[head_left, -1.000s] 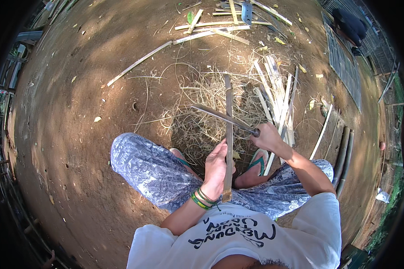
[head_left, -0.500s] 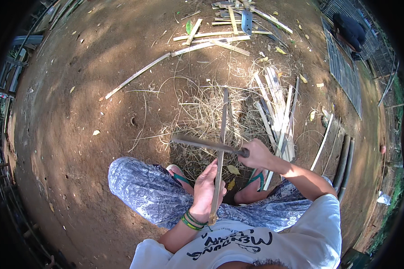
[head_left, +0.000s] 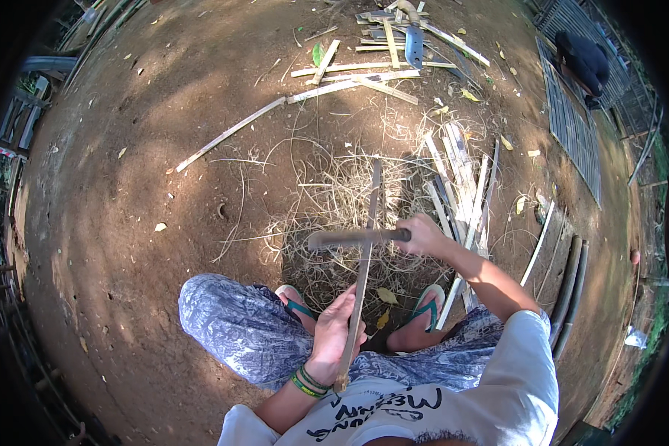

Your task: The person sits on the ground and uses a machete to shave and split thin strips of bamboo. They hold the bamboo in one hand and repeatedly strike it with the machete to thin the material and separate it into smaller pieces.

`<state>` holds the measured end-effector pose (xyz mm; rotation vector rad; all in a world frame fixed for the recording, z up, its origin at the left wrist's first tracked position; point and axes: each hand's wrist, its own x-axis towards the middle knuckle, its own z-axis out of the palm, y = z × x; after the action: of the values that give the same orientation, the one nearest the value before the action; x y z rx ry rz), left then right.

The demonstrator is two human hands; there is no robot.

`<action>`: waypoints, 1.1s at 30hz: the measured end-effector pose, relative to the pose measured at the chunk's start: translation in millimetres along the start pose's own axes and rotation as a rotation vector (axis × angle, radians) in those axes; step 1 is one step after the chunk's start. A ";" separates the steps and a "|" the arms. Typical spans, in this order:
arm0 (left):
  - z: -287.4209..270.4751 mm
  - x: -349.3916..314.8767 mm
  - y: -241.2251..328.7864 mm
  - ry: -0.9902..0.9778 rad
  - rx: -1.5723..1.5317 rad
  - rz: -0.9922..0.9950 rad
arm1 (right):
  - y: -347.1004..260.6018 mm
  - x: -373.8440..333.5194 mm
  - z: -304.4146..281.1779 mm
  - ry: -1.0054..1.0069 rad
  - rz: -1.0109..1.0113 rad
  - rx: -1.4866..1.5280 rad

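A long, narrow bamboo strip (head_left: pixel 360 286) slants away from my shirt front, its far end above a heap of curly shavings (head_left: pixel 334 189). My left hand (head_left: pixel 333 334) is closed around its lower part, fingers along its left side. In my right hand (head_left: pixel 421 234) is the dark handle of a machete (head_left: pixel 342 238), gripped in a fist. The blade points left, somewhat blurred, and crosses the strip beyond my left hand. Whether its edge cuts into the strip cannot be made out.
Split bamboo pieces (head_left: pixel 464 182) lie right of the shavings. Another pile of slats (head_left: pixel 357 74) lies farther off, with a second, broad-bladed knife (head_left: pixel 414 48) on it. Dark poles (head_left: pixel 569 286) rest at the right. A person (head_left: pixel 583 63) bends near a slatted panel (head_left: pixel 572 126).
My right hand has pushed the machete farther away along the strip, and the blade now lies more level. My left hand and the strip have come slightly nearer my body.
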<state>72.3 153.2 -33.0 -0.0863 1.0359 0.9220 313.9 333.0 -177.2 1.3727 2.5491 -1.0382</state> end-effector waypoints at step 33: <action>64.7 -30.6 12.7 -0.321 0.970 0.899 | -145.1 -119.7 -158.1 0.548 -0.228 1.368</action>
<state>103.2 172.7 29.9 1.3848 1.1179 1.0627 314.2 285.9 64.0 1.6652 2.1786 -3.1512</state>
